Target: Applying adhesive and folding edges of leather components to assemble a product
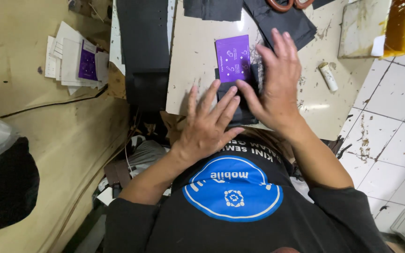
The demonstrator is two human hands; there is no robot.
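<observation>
Head view: purple card (233,58) lies flat on pale worktop (193,56), more purple-and-white cards stacked far left (78,61). Black piece (240,100) just below the card; left hand (207,126) and right hand (277,86) press flat on it, fingers spread, gripping nothing

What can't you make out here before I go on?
Head view only:
- Dark piece under the purple card: mostly covered by left hand and right hand.
- Scissors handles: cut off by the top edge.
- White tube: too small to identify.
</observation>
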